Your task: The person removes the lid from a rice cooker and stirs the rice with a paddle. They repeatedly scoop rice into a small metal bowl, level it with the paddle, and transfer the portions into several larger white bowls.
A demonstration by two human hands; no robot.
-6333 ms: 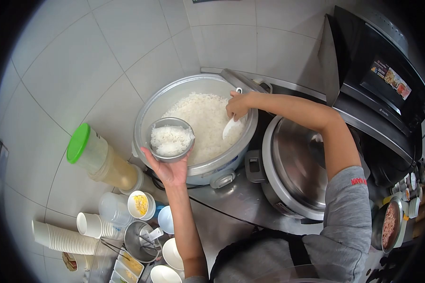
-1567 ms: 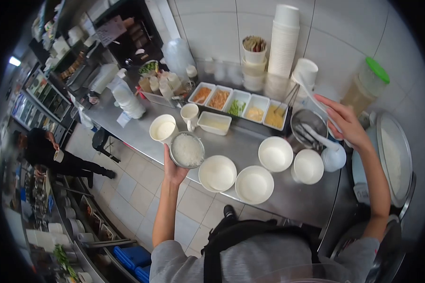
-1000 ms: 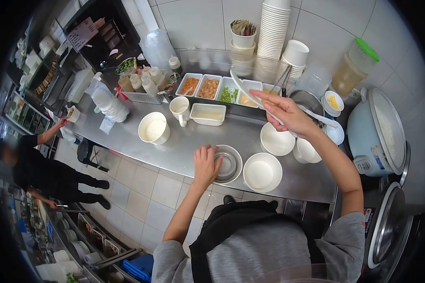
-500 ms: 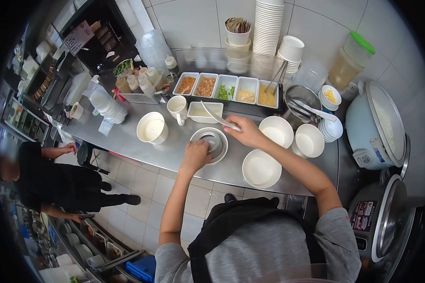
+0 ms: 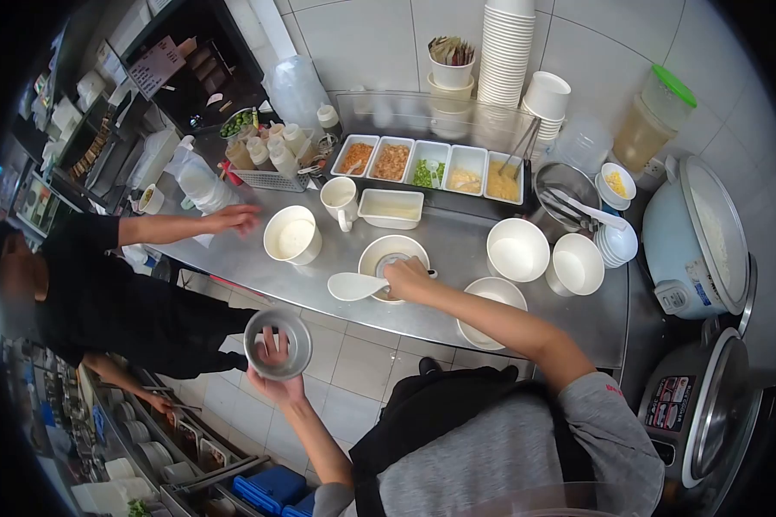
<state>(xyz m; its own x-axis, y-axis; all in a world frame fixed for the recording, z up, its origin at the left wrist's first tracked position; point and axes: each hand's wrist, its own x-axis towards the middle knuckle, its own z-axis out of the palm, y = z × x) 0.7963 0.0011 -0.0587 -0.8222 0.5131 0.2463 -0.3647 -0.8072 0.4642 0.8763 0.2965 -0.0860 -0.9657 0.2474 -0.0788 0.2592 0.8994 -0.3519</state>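
Observation:
My left hand (image 5: 278,389) is raised in front of the counter's edge, gripping a round metal ring (image 5: 301,345); its fingers show through the open middle. My right hand (image 5: 408,278) is closed over a white paper bowl (image 5: 368,258), holding a white rice paddle (image 5: 353,287) whose blade points left. Inside that bowl, a round metal piece (image 5: 393,258) is partly hidden by my right hand. Left of it stands a paper bowl (image 5: 295,233) with white contents. Beyond are a white mug (image 5: 338,196) and a rectangular white dish (image 5: 391,205).
White bowls (image 5: 518,247) stand on the right, one beneath my right forearm. Topping trays (image 5: 431,165) line the back. A metal pot (image 5: 550,189) holds utensils, near a blue rice cooker (image 5: 677,250). A co-worker in black (image 5: 103,284) reaches over the counter from the left.
My left hand has lifted out of the bowl with the metal ring, moving left and toward me. My right hand has lowered the paddle over the bowl. The co-worker's arm has reached over the counter.

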